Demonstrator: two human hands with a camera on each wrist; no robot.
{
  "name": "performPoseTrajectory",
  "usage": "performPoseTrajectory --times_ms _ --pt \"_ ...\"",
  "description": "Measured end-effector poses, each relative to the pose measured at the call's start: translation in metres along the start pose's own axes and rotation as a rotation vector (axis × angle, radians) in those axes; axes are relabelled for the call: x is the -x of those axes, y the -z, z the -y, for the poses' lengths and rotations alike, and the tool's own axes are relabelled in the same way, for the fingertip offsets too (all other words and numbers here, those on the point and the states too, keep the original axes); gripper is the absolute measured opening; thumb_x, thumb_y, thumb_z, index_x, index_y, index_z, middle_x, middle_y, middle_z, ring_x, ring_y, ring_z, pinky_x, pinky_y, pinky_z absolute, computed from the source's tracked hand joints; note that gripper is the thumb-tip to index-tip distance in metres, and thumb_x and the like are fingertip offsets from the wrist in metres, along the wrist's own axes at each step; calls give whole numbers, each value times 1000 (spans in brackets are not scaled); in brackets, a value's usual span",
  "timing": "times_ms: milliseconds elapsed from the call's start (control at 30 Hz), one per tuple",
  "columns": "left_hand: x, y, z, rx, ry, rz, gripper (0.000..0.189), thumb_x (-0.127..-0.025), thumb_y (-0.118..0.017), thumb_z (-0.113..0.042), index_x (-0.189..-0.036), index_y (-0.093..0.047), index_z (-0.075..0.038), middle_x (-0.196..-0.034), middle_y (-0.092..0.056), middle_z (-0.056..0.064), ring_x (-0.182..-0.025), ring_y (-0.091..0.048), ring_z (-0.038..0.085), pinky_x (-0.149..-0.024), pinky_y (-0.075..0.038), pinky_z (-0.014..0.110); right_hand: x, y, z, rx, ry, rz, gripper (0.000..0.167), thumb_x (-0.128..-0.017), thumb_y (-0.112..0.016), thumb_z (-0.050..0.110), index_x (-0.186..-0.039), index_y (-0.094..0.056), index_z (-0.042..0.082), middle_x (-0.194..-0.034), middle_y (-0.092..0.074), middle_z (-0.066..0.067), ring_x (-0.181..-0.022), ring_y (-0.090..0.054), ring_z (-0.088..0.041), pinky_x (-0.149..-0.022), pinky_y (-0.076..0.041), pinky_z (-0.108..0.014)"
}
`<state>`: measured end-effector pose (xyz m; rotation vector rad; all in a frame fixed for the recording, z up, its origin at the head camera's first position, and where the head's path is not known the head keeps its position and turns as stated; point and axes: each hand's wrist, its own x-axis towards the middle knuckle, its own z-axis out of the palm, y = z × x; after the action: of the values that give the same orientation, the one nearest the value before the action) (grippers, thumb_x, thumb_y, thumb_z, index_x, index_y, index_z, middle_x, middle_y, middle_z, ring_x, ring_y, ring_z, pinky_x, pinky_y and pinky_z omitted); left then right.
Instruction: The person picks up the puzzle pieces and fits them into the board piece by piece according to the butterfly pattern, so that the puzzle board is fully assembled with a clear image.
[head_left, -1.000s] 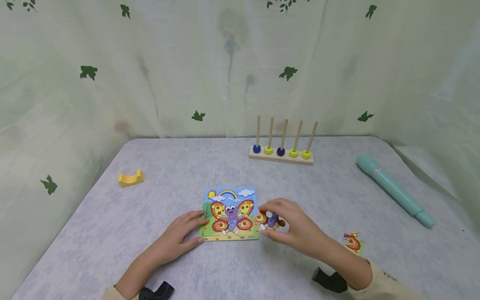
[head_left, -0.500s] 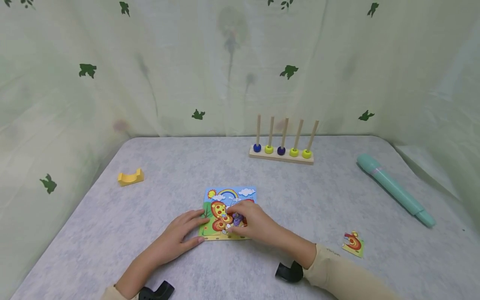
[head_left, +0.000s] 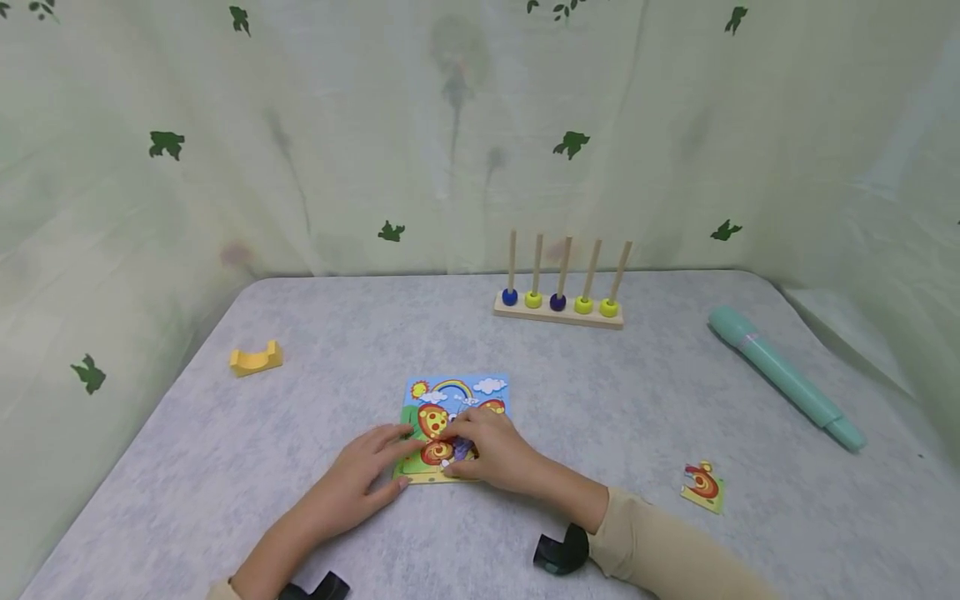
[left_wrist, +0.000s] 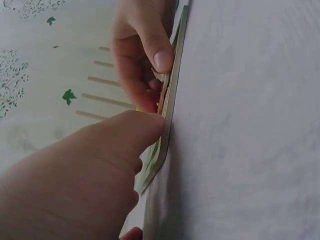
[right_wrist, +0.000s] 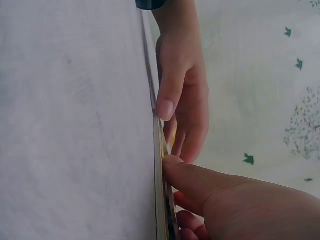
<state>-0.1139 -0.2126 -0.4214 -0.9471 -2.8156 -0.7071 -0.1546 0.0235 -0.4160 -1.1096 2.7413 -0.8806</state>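
A square butterfly puzzle board [head_left: 453,385] with a rainbow, sun and clouds lies on the table. My left hand [head_left: 360,477] rests at its left side, fingers extended over the edge and thumb at the near corner. Over the board's middle, my right hand [head_left: 498,454] pinches a puzzle piece [head_left: 463,449] with purple showing, thumb on the near side and fingers on the far side. The hand covers most of that piece and the board's right half. From the left wrist view, the right hand's thumb [left_wrist: 163,61] is right at the board's surface.
Another puzzle piece [head_left: 703,487] with a red-orange swirl lies to the right. Farther back stand a wooden peg rack [head_left: 558,310] with beads, a teal microphone-shaped stick [head_left: 783,375] at the right, and a yellow curved block [head_left: 256,359] at the left. A patterned curtain [head_left: 337,150] hangs behind.
My right hand has carried the puzzle piece left from beside the board to over its middle, then slightly farther left. My left hand has stayed at the board's left edge.
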Motion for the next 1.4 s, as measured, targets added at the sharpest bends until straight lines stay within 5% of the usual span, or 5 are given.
performPoseTrajectory --times_ms 233,600,1100,1400 --pt "0 -2 -2 -17 -43 14 44 -87 -59 -25 -130 -49 -28 -137 -38 4 -124 -33 28 -95 -26 53 -2 -3 -1 0 -4 -20 37 -74 -72 39 -107 -66 23 -104 -53 9 -99 -45 -8 -84 -36 -33" --pt "2 -1 -2 -4 -16 53 44 -90 -55 -27 -132 -46 -30 -140 -34 3 -126 -29 30 -97 -24 53 -4 15 -13 -98 73 195 42 -84 -63 32 -124 -56 24 -113 -48 6 -101 -42 -6 -85 -32 -28" --pt "2 -3 -1 6 -40 24 43 -88 -58 -24 -131 -49 -30 -138 -37 4 -124 -31 32 -94 -25 56 -3 13 -9 38 92 143 42 -82 -65 36 -122 -58 26 -112 -49 4 -99 -44 -8 -82 -36 -28" --pt "1 -5 0 15 -38 14 42 -88 -58 -26 -129 -50 -29 -138 -37 4 -124 -31 32 -95 -24 55 16 50 0 -143 -2 192 53 -85 -61 34 -132 -45 14 -129 -43 0 -117 -40 -14 -93 -38 -34"
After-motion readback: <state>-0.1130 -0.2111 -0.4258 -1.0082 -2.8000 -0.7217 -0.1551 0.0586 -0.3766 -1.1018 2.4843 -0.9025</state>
